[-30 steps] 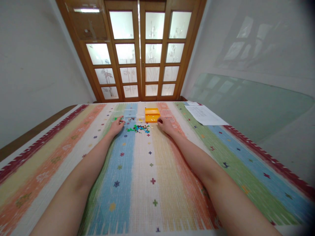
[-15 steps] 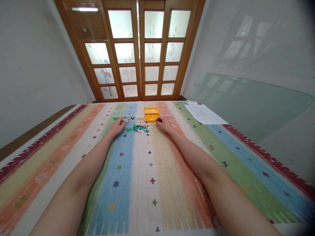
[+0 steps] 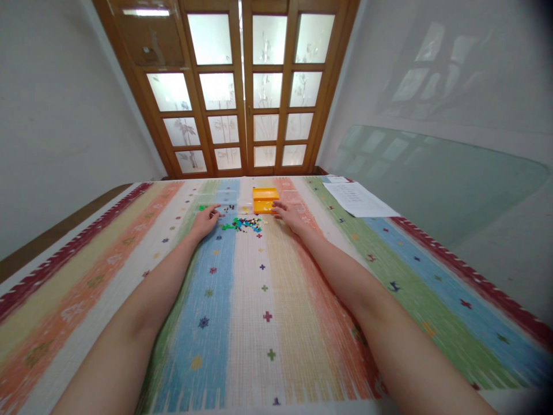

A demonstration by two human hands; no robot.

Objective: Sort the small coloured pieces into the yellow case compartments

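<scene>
Both bare arms stretch way out in front, left arm [image 3: 125,323] and right arm [image 3: 384,311] angling in toward each other. Left hand [image 3: 207,221] is palm-down-ish, index finger poking out, thumb apart from it. Right hand [image 3: 287,215] points inward, fingers loosely bent and a bit spread. Hands are pretty much level, not touching.
</scene>
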